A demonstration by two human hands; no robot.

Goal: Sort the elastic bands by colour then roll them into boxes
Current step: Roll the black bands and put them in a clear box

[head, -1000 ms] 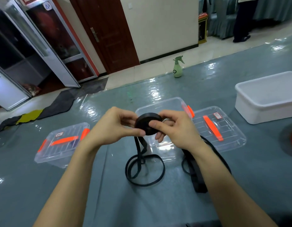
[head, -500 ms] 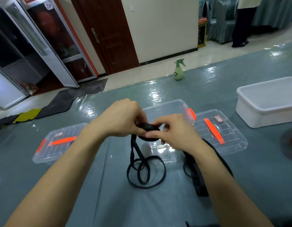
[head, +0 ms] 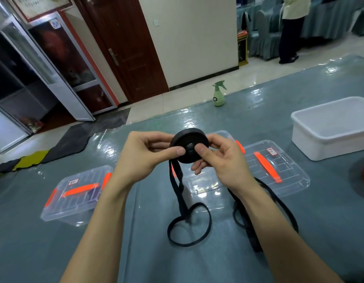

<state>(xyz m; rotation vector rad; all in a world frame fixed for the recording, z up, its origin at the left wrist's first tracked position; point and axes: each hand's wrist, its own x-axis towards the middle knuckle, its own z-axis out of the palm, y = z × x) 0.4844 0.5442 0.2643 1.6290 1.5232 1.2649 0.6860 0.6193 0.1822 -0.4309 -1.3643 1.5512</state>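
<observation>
In the centre of the frame, my left hand (head: 142, 154) and right hand (head: 220, 160) hold a tightly wound roll (head: 188, 146) of black elastic band in the air above the grey counter (head: 54, 252). My fingers (head: 173, 151) are clamped on the roll from both sides. Each thumb presses its near face and the other fingers curl behind its rim.

The unwound tail (head: 178, 184) hangs from the roll's lower edge to a loose loop (head: 189, 225) lying on the counter at lower centre. Just behind my hands sits an open clear box (head: 205, 184). A lidded box (head: 79, 199) is at lower left.

The main risk, as I judge it, is the roll springing open. Elastic wound this tight wants to uncoil, and only my thumbs hold the layers. If either thumb slips while I turn it, the centre could pop out sideways. The tail looks twisted partway down, so a twist could wind in and make the roll lumpy. A second black band (head: 244, 219) lies under my right forearm, near the loop, and the two could tangle as the tail is drawn up.
</observation>
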